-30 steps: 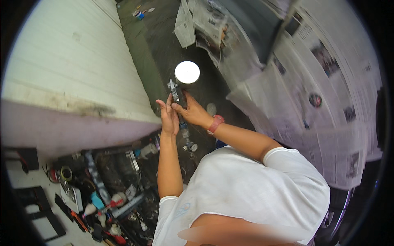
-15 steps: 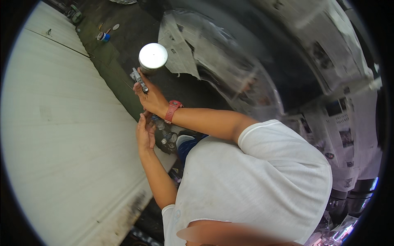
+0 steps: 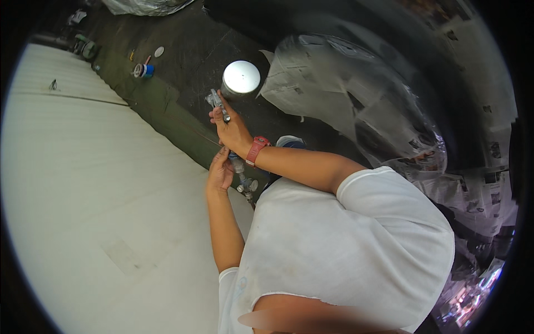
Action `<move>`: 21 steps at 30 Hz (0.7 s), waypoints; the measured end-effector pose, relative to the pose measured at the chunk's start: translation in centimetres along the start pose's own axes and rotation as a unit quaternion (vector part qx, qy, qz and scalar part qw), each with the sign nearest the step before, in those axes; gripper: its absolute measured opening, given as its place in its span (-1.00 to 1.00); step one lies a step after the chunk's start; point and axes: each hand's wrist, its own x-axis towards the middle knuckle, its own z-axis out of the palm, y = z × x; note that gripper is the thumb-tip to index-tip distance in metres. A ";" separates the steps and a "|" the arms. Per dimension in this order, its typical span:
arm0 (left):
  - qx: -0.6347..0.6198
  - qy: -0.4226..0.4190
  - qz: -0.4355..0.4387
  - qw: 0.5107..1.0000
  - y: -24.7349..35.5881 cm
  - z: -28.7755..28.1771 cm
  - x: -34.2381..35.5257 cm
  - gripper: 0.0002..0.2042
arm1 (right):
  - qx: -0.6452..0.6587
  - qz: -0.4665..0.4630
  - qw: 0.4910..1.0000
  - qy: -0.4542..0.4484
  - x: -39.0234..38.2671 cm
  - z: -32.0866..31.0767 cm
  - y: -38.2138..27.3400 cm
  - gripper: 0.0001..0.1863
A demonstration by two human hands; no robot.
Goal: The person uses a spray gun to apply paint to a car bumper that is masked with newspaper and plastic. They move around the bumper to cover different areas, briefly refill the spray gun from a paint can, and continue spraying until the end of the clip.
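Note:
A spray gun with a round, white-topped paint cup (image 3: 241, 78) is gripped in my right hand (image 3: 233, 131), its metal head (image 3: 216, 101) pointing up and left. A red watch (image 3: 257, 151) circles that wrist. Just below, my left hand (image 3: 220, 172) pinches with thumb and fingers at the bottom of the gun's handle; what lies between the fingertips is hidden. Beside it hangs a metal air fitting with a gauge and knob (image 3: 246, 185), bluish at its upper end.
A long pale panel (image 3: 111, 183) fills the left side. To the right, a dark vehicle body (image 3: 400, 83) is masked with newspaper and clear plastic sheeting (image 3: 345, 89). On the dark floor lie a blue can (image 3: 146, 70) and a white disc (image 3: 159, 52). Crumpled plastic (image 3: 144, 4) sits at the far edge.
The view has shifted, so both hands and the spray gun appear farther right. My left fingers have closed together near the handle's bottom. More of the air fitting shows.

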 end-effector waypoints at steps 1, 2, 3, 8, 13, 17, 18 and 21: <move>-0.001 -0.046 0.002 0.999 1.9 -1.2 2.1 -0.65 | 0.016 0.003 1.000 0.020 2.3 1.6 0.4 -0.10; 0.005 -0.051 -0.009 0.999 3.4 -1.9 4.3 -0.66 | 0.030 0.004 0.999 0.033 4.8 2.5 0.8 -0.10; 0.008 -0.072 -0.008 0.997 4.9 -2.6 6.5 -0.67 | 0.046 0.008 0.998 0.044 7.2 3.6 1.2 -0.10; 0.033 -0.041 -0.038 0.998 13.2 -5.1 18.4 -0.69 | 0.057 0.049 0.994 0.078 20.0 8.2 3.3 -0.16; 0.034 -0.050 -0.044 0.997 24.0 -8.0 27.8 -0.74 | 0.072 0.047 0.992 0.093 32.6 15.8 3.4 -0.20; 0.053 -0.062 -0.034 0.996 33.3 -9.7 34.4 -0.70 | 0.072 0.035 0.992 0.100 41.8 21.4 1.5 -0.24; 0.059 -0.067 -0.029 0.996 34.9 -10.2 35.8 -0.68 | 0.085 0.042 0.990 0.103 43.7 22.4 1.2 -0.25; 0.070 -0.078 -0.023 0.994 39.0 -12.5 42.8 -0.61 | 0.104 0.021 0.985 0.139 50.4 25.4 2.2 -0.26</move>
